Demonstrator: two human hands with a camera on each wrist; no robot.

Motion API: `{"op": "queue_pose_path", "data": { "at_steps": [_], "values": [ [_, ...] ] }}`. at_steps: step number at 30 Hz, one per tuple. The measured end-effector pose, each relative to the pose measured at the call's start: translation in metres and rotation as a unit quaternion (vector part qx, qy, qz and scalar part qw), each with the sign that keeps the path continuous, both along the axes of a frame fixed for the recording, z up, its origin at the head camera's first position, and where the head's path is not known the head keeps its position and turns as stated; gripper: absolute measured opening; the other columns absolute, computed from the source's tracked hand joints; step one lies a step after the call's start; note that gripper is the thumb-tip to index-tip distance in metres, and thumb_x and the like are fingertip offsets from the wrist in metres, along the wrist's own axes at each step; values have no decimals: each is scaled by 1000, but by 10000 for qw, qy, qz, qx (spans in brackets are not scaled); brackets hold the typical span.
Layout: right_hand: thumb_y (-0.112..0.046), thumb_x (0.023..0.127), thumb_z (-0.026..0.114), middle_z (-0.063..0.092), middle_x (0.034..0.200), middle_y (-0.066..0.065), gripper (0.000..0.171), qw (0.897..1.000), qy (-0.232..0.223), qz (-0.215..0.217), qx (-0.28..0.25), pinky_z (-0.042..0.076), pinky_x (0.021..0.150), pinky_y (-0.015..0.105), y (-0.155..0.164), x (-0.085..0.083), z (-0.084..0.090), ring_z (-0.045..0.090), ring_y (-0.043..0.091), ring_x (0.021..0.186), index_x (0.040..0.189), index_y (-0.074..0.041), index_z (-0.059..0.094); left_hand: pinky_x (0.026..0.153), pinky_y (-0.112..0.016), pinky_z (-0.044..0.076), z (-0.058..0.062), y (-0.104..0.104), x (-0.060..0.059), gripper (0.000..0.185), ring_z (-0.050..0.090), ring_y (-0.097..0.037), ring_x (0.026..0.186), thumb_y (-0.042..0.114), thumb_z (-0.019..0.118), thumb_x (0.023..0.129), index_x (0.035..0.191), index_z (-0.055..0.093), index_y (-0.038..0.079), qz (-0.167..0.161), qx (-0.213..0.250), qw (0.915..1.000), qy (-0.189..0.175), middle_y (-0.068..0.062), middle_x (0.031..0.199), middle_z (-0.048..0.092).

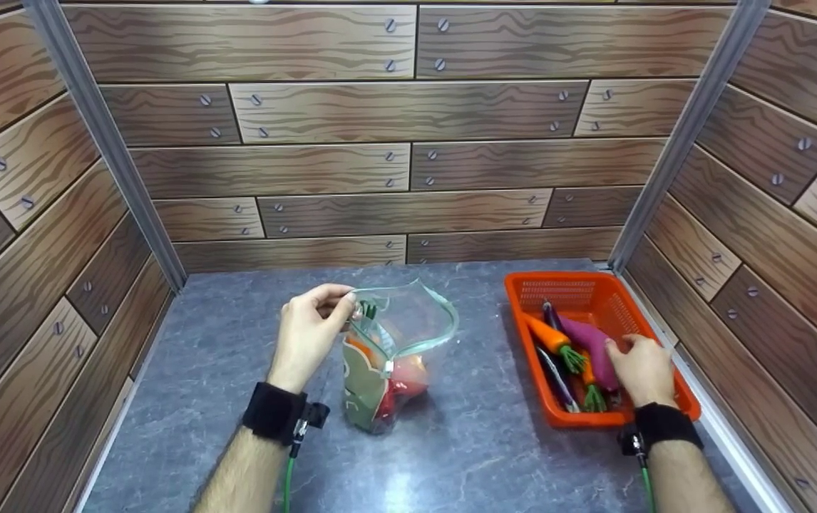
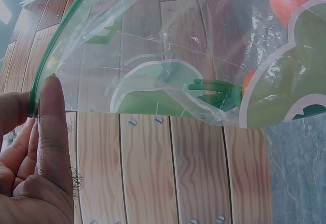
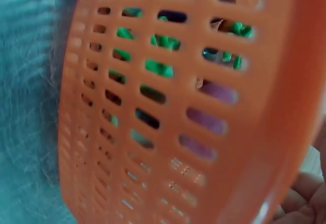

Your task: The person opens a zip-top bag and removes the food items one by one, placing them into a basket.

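Note:
My left hand (image 1: pixel 309 326) pinches the green zip rim of a clear zip bag (image 1: pixel 415 313) between thumb and fingers; the left wrist view shows that pinch at the rim (image 2: pixel 36 81). The bag stands upright on the table with its mouth spread. Inside it are a round reddish fruit (image 1: pixel 410 374), something red below, and an orange item with a green top (image 2: pixel 216 89). Over the right side of an orange basket (image 1: pixel 540 385), my right hand (image 1: pixel 644 370) reaches down beside a curved purple vegetable (image 1: pixel 583 335). Its fingertips are hidden, so any hold is unclear.
Also in the basket lie carrots (image 1: pixel 547 333) with green tops and dark eggplants (image 1: pixel 557 377). The basket stands on the grey table (image 1: pixel 237 313) near the right wall (image 1: pixel 758 342). Wood-pattern panels enclose the left, back and right sides.

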State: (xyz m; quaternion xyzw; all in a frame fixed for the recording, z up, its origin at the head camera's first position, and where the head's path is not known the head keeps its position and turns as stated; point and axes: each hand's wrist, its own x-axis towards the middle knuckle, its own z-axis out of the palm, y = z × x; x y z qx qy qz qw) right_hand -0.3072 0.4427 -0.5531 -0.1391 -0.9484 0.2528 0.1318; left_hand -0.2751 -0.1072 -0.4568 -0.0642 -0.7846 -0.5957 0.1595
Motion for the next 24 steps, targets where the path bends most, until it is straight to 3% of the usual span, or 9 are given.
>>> {"op": "queue_pose_path", "data": {
  "at_steps": [12,24],
  "values": [
    [-31,116,67,73,145,41,51,9997,185,181,15,60,112,77,-14,-3,10,70,68,131,148,10,72,75,-24,73,-2,-2,1,17,85,-15,87,15,79,113,122,88,3,71,-113,9999,26,-15,105,90],
    [-31,116,73,68,159,35,54,9946,688,734,-259,53,127,74,-51,-2,55,65,60,148,158,4,68,76,-24,73,-3,0,-1,18,87,-18,90,14,80,113,125,87,3,6,-151,9999,-31,-14,105,90]
  ]
}}
